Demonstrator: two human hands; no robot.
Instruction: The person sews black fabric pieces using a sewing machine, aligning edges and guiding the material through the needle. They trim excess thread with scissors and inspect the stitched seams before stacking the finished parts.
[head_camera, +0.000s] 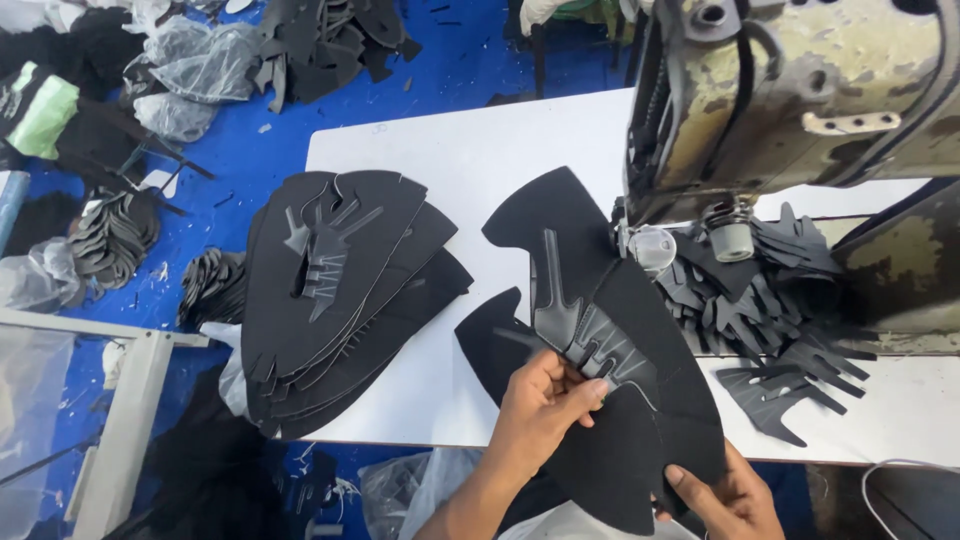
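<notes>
Hands (545, 400) partly cut off under black upper (610, 330).

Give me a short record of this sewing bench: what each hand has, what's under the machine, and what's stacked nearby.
left hand: pinches the grey overlay on the black shoe upper piece
right hand: grips the piece's near edge
sewing machine: worn, its head above the piece's far end
stack of black uppers: left on the white table
pile of cut overlays: right of the needle
</notes>
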